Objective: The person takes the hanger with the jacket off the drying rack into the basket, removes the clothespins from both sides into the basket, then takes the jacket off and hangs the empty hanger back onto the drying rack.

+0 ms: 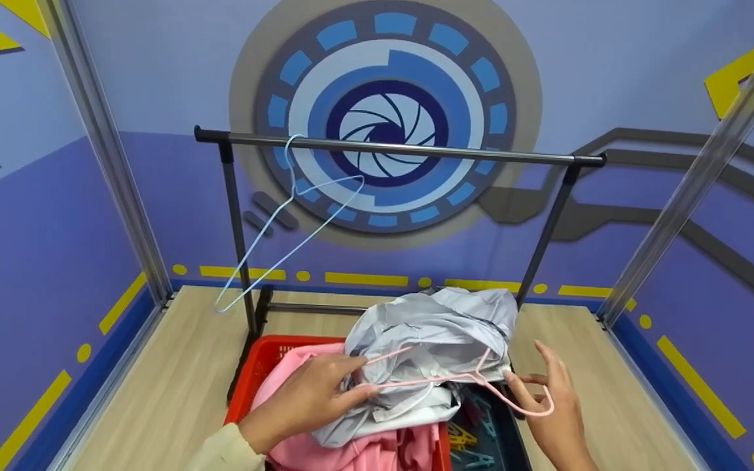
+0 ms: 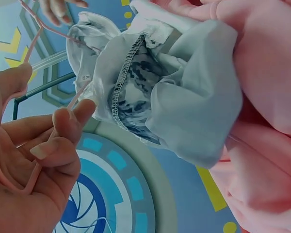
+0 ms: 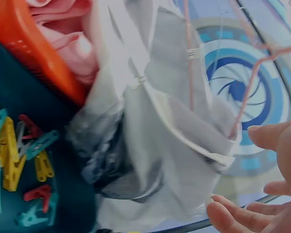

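Observation:
My left hand grips one end of a pink hanger, its fingers curled round the wire in the left wrist view. The hanger's other end lies inside a grey-white garment with a patterned dark patch and seams showing. That garment drapes over a pink cloth in a red basket. At the garment's right edge, my right hand is spread beside the hanger's hook. Its fingertips come close to the fabric; whether they touch it I cannot tell.
Behind stands a black clothes rack with a pale blue hanger hung at its left part. Right of the basket, a dark bin contains several coloured clothespins. Wood tabletop shows on both sides, with walls around.

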{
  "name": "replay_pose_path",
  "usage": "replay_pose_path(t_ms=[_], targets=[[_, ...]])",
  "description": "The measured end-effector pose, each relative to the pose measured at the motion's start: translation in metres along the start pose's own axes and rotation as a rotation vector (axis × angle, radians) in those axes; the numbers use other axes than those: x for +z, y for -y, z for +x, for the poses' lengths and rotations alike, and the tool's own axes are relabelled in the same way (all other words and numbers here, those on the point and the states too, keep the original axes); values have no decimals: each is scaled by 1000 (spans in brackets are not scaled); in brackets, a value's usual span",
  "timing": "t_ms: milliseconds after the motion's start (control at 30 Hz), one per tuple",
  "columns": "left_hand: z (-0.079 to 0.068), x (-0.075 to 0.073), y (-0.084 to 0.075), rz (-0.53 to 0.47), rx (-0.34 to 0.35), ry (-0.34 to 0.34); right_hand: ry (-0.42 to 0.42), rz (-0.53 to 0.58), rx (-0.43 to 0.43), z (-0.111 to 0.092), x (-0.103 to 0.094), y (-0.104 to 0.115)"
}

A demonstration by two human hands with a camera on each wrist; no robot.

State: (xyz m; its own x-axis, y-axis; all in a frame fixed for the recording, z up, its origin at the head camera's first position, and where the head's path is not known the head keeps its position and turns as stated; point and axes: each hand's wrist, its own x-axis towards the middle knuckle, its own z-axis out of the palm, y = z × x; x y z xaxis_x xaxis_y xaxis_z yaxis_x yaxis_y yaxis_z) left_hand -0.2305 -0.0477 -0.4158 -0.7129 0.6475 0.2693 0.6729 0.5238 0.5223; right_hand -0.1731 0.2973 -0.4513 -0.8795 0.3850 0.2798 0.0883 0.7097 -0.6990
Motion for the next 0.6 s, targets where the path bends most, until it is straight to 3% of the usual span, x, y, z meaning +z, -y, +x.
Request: replay_pose_path(t_ms=[233, 433, 600], targets=[[-17, -9, 2, -36, -11, -5, 160, 112, 52, 18, 22, -16], [-29, -19, 6, -49, 4, 9, 80, 73, -113, 23, 35, -23], [-37, -27, 10, -83, 74, -1, 18, 48, -166, 29, 39, -24]])
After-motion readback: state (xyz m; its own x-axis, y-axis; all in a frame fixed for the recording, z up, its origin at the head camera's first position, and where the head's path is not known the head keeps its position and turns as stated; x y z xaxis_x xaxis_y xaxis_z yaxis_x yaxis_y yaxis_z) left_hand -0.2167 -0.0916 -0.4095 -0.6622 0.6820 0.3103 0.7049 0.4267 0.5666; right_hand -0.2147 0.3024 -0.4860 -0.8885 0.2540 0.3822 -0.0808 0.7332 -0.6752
